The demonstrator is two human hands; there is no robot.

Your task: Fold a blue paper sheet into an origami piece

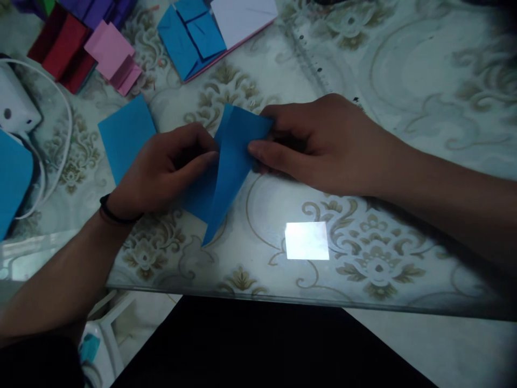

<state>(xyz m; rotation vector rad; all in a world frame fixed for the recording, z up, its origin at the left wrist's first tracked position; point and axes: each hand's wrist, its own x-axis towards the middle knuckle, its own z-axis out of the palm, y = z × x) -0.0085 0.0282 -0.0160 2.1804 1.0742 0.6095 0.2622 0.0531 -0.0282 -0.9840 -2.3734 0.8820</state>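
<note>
A blue sheet of paper (236, 156), folded over along a slanting crease, is held between both hands just over the table. My left hand (161, 164) pinches its left side, thumb on top, with the fingertips partly behind the paper. On the right edge, my right hand (319, 143) grips the sheet between thumb and fingers. A second blue paper square (128, 134) lies flat on the table, partly covered by my left hand. A black band circles my left wrist.
Folded red paper (64, 51), pink paper (113, 54) and purple paper (99, 12) pieces sit at the upper left. A blue folded piece (191, 37) lies beside white paper (244, 20). A white device (18, 99) with a cable and a clear ruler (313, 62) rest on the patterned table (262, 275).
</note>
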